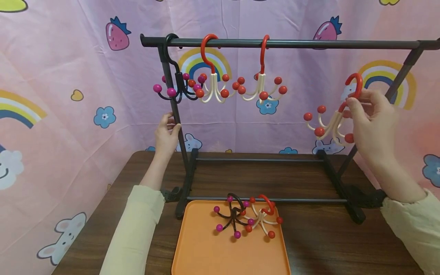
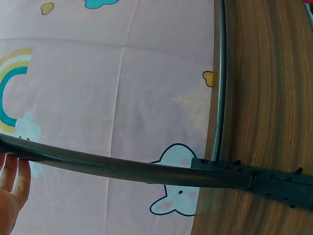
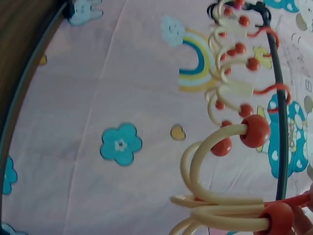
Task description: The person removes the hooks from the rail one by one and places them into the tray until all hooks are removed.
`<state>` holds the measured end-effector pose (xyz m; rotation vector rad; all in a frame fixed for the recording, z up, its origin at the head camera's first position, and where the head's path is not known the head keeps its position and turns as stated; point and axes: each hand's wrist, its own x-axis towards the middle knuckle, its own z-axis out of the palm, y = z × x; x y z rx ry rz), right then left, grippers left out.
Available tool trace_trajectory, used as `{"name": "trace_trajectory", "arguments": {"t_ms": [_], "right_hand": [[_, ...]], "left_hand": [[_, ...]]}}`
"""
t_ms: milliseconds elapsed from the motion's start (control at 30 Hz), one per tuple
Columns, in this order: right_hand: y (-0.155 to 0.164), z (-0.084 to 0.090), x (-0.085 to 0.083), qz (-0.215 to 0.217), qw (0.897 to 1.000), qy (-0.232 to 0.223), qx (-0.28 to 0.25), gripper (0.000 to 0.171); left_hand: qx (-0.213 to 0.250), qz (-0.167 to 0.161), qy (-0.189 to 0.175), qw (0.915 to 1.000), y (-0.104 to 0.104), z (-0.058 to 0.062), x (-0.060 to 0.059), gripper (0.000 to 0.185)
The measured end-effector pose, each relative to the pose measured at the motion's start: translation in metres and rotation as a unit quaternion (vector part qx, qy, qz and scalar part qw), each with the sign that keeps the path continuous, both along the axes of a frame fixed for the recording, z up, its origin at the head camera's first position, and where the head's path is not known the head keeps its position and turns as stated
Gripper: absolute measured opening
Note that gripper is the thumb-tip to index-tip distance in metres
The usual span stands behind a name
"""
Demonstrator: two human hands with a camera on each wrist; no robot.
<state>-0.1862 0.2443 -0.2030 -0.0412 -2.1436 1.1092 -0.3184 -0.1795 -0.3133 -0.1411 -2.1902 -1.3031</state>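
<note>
Three multi-armed hooks already hang from the top bar (image 1: 309,44) of a black tabletop rack: a black hook with magenta balls (image 1: 175,86) at the left end, then a first red-and-cream hook (image 1: 213,82) just beside it, and a second red-and-cream hook (image 1: 262,84) near the middle. A further red-and-cream hook (image 1: 335,116) is in the right hand (image 1: 372,126), held in the air below the bar and near the rack's right slanted leg; the thumb and fingers pinch it at the base of its red loop, with the cream arms and red balls fanning out to the left, tilted rather than upright. In the right wrist view the same hook's curved cream arms (image 3: 215,196) and red balls fill the lower right, with the hung hooks visible farther along the bar. The left hand (image 1: 166,133) rests against the rack's left upright post (image 1: 172,103), thumb on one side and fingers lightly curled on the other; the left wrist view shows only the fingertips (image 2: 12,176) touching the dark tube. On the wooden table (image 1: 326,244) sits an orange tray (image 1: 206,256) in front of the rack's base, holding two more hooks touching each other: a black one with magenta balls (image 1: 232,219) and a red-and-cream one (image 1: 262,219).
</note>
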Motion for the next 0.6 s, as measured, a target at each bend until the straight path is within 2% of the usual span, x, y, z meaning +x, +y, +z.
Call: {"name": "trace_trajectory", "arguments": {"t_ms": [200,400,533,600], "right_hand": [[-0.008,-0.025,0.017,-0.018,0.999,0.014,0.032,0.029],[-0.016,-0.043,0.032,-0.011,1.0,0.001,0.024,0.029],[-0.019,-0.055,0.039,0.022,1.0,-0.005,0.011,0.026],[-0.02,-0.062,0.04,0.053,0.999,-0.001,0.003,0.024]], "left_hand": [[0.0,0.001,0.003,1.0,0.0,0.0,0.0,0.035],[0.002,-0.001,-0.002,1.0,0.0,0.0,0.001,0.035],[0.001,-0.004,-0.007,1.0,0.0,0.0,0.0,0.036],[0.0,-0.005,-0.011,0.9999,-0.001,-0.001,-0.001,0.037]]}}
